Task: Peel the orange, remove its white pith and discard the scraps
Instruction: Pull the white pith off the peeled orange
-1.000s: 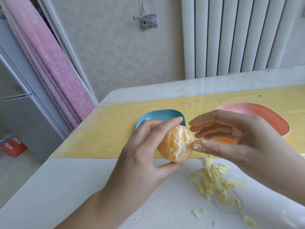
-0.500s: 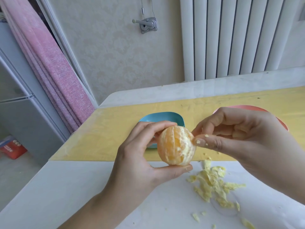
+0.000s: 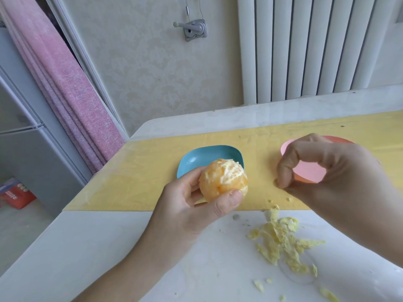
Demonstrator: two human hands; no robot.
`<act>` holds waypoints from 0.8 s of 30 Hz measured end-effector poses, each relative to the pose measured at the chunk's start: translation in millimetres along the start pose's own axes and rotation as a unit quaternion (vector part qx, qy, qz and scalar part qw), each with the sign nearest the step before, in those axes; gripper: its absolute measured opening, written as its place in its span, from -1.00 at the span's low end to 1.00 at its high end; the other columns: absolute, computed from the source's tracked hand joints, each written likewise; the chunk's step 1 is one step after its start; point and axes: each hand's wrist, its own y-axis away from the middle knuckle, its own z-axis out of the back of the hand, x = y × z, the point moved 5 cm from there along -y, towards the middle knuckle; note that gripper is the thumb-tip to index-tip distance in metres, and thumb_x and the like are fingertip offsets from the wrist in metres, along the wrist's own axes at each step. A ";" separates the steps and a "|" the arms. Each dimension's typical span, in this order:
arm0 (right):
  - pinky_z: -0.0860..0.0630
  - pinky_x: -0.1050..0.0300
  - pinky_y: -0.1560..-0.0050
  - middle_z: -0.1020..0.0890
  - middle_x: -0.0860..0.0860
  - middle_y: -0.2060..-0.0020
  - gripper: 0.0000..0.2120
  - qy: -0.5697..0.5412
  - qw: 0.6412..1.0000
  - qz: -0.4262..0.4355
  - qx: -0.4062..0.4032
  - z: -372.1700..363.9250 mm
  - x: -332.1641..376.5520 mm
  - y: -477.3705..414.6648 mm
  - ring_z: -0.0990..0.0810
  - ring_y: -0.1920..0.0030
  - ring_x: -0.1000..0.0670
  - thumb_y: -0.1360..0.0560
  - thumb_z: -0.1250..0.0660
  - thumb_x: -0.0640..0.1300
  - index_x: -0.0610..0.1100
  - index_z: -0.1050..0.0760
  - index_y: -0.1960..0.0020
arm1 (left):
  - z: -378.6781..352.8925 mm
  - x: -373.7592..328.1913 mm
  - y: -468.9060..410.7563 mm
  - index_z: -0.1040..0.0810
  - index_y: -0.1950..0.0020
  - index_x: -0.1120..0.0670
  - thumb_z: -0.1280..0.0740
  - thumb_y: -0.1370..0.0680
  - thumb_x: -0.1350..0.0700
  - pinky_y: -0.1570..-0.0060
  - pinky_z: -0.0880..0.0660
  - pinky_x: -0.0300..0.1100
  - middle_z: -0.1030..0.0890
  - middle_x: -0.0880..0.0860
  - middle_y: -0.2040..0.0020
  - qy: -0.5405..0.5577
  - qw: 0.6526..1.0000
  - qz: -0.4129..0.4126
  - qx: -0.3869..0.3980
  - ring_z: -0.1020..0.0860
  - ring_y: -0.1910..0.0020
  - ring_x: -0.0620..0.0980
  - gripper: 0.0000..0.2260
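My left hand (image 3: 187,205) grips the peeled orange (image 3: 223,180) from below, thumb on its near side. White pith strands still cling to the fruit's top. My right hand (image 3: 327,177) hovers to the right of the orange, apart from it, with thumb and fingertips pinched together and pointing down; a tiny pale bit seems to sit at the tips. A heap of pale yellow pith scraps (image 3: 283,240) lies on the white tabletop below the right hand.
A blue dish (image 3: 196,158) sits on the yellow mat (image 3: 141,171) behind the orange. A pink bowl (image 3: 309,173) is partly hidden by my right hand. The table's left edge drops to the floor beside a pink curtain (image 3: 72,94).
My right hand has pulled away from the orange to the right, fingers now pinched. The left hand has turned the fruit so its pith-covered top shows.
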 end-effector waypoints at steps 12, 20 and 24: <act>-0.59 0.11 0.22 -0.67 0.16 0.33 -0.81 0.209 0.958 0.044 0.192 -28.6 -7.1 12.3 -0.68 0.14 0.01 -0.33 -0.54 -0.06 0.11 -0.67 0.07 | 2.0 5.9 -1.2 -0.63 0.00 -0.13 -0.56 -0.16 0.07 0.14 -0.50 -0.37 -0.68 -0.06 0.01 0.014 1.000 -0.002 -0.003 -0.64 0.07 -0.13 -0.57; -0.40 0.32 0.26 -0.53 0.26 0.36 -0.82 0.097 0.988 0.095 0.076 -9.2 10.3 5.4 -0.50 0.32 0.15 -0.43 -0.30 0.10 0.09 -0.65 0.19 | -0.8 2.1 2.4 -0.59 -0.04 -0.18 -0.55 -0.19 -0.03 0.09 -0.50 -0.35 -0.66 -0.11 0.01 -0.052 0.998 -0.020 -0.001 -0.64 0.04 -0.12 -0.56; -0.37 0.34 0.22 -0.53 0.21 0.21 -0.82 0.081 0.988 0.128 0.016 -4.9 16.7 7.2 -0.45 0.29 0.10 -0.47 -0.28 0.08 0.09 -0.65 0.08 | -0.6 2.4 1.9 -0.59 -0.04 -0.18 -0.55 -0.18 -0.05 0.08 -0.50 -0.32 -0.67 -0.10 0.02 -0.059 0.998 -0.021 -0.005 -0.64 0.04 -0.10 -0.56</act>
